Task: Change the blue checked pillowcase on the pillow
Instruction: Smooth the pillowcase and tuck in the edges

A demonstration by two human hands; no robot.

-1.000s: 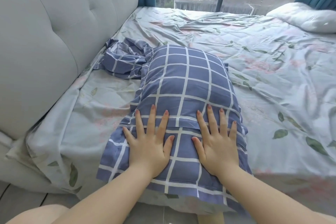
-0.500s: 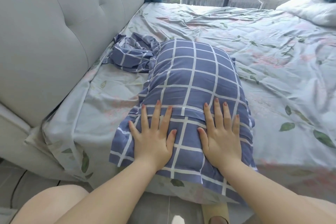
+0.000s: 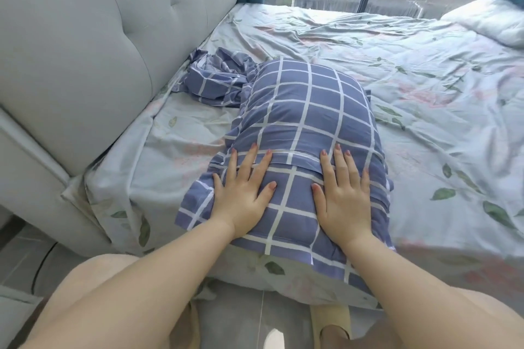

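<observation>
Bed [image 3: 425, 110] w/ leaf-print sheet filled most of the view, w/ the grey tufted headboard [image 3: 99, 45] along its left side. Blue checked pillowcase [image 3: 306, 110] lay on the sheet at the near edge. Its long axis ran straight away from the person toward the window, and its near hem hung a bit over the mattress edge. It bulged full, so the pillow was prob. inside, though none of the pillow itself showed. White pillow [image 3: 493, 20] sat far off at the right corner, bare of any case. Crumpled checked case [image 3: 218, 79] lay limp and apparently empty by the headboard, touching the far-left corner of the filled one. Left hand [image 3: 243, 193] and right hand [image 3: 343, 195] both rested palm-down on the near end, side by side and about equally close, left on the headboard side. Fingers were straight and spread, gripping nothing, just pressing flat on the cloth, tips pointing along the long axis. Overlap seam [image 3: 297, 159] crossed the case right at the fingertips, so the opening seemed to be at the hands' end. Judged from that, any next pull or tuck would work along the axis, w/ the bulk of the pillow lying beyond the fingers, not beside them.
</observation>
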